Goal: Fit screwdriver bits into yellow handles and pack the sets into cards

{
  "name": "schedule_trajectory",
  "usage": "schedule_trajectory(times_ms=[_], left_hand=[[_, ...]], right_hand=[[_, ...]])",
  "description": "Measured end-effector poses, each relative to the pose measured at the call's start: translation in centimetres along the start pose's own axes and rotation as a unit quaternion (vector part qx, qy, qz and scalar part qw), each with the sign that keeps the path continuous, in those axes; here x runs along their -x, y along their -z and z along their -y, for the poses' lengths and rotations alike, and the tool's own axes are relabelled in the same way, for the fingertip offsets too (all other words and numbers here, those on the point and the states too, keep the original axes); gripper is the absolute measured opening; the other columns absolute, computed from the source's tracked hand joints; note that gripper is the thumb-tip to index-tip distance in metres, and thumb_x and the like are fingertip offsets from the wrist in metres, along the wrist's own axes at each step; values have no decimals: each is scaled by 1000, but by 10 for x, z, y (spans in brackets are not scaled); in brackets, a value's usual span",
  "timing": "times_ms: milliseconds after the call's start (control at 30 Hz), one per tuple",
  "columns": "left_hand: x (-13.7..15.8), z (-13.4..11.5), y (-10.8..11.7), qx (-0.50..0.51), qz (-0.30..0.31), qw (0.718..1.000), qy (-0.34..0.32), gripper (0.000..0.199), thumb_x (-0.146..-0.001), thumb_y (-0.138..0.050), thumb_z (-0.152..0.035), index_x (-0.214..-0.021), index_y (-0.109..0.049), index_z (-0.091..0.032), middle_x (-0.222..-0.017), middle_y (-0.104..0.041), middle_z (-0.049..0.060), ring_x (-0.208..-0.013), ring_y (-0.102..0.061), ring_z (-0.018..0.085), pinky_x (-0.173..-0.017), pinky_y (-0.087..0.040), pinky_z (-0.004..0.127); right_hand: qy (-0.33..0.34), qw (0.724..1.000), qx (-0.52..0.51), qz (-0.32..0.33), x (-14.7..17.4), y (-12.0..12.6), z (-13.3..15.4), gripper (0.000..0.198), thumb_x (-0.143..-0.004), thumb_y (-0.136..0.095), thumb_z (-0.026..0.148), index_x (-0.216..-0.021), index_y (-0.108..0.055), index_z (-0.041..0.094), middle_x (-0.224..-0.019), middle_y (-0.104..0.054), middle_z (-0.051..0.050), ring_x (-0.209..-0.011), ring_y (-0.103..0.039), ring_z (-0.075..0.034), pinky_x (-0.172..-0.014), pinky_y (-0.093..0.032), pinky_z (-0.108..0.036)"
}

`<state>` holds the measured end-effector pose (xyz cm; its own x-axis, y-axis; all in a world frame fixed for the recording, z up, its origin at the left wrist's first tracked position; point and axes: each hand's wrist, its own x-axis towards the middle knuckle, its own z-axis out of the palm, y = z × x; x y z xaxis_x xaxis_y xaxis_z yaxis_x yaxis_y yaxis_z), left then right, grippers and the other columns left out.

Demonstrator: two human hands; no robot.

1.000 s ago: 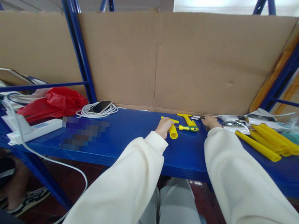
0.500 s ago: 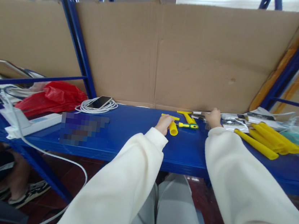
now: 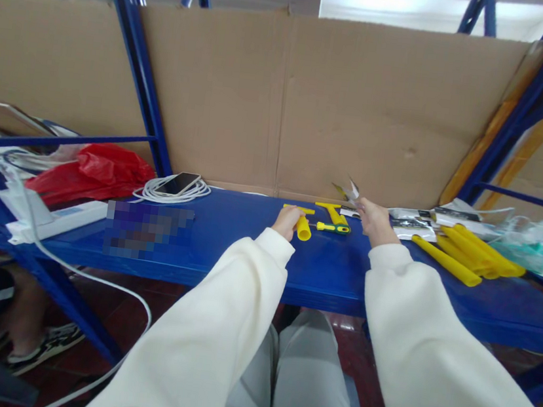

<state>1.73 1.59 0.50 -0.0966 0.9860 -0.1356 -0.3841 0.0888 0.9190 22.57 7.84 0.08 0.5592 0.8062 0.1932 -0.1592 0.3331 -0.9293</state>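
My left hand (image 3: 287,223) is closed around a yellow T-shaped piece with a hollow tube handle (image 3: 304,231), its open end facing me. My right hand (image 3: 375,221) is raised a little above the back of the table, gripping a pair of scissors (image 3: 353,190). Their blades are spread and point up and left; the handles are hidden in the fingers. Between the hands lies a screwdriver (image 3: 332,227) with a yellow and green handle. Behind it rests a second yellow T-shaped piece (image 3: 334,212).
Several yellow tubes (image 3: 476,252) and silver packets (image 3: 414,228) lie at the right. At the left are a coiled white cable with a phone (image 3: 179,183), a red plastic bag (image 3: 92,171) and a white power strip (image 3: 68,221). Cardboard (image 3: 283,106) stands behind the blue table (image 3: 240,252).
My right hand has risen from the tabletop with the scissors, whose blades now show spread apart. My left hand still holds the yellow piece. The view has shifted slightly.
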Motion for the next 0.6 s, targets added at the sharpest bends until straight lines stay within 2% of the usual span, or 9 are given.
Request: schedule_trajectory(times_ms=[67,133,433,600], left_hand=[[-3,1,1,10,1,1000,4,51,-73,-55,7,-121,-56,-10,-81,-66,5,-48,-58,13,-55,-48,26],[-6,2,1,19,0,1000,7,53,-71,-57,7,-121,-56,-10,-84,-67,6,-49,-60,13,-55,-49,27],[-15,2,3,82,-8,996,-40,46,-75,-57,6,-118,-56,-11,-70,-60,0,-52,-59,13,-56,-49,25],[-35,2,8,137,-87,980,-115,34,-79,-62,0,-111,-59,-14,-76,-60,0,-62,-61,11,-69,-51,25]], right_hand=[[-53,997,-42,28,15,-1,4,25,-57,-74,2,-61,-56,17,-59,-63,2,-66,-63,-12,-55,-52,-18],[-74,993,-67,65,26,-1,8,24,-56,-75,-1,-60,-58,16,-61,-65,1,-65,-63,-10,-56,-52,-16],[-77,987,-17,141,42,0,12,24,-60,-78,2,-64,-61,18,-65,-68,1,-66,-66,-9,-64,-55,-16],[-68,975,23,209,54,-2,13,28,-63,-80,8,-75,-57,20,-73,-70,2,-67,-68,-11,-64,-57,-20]])
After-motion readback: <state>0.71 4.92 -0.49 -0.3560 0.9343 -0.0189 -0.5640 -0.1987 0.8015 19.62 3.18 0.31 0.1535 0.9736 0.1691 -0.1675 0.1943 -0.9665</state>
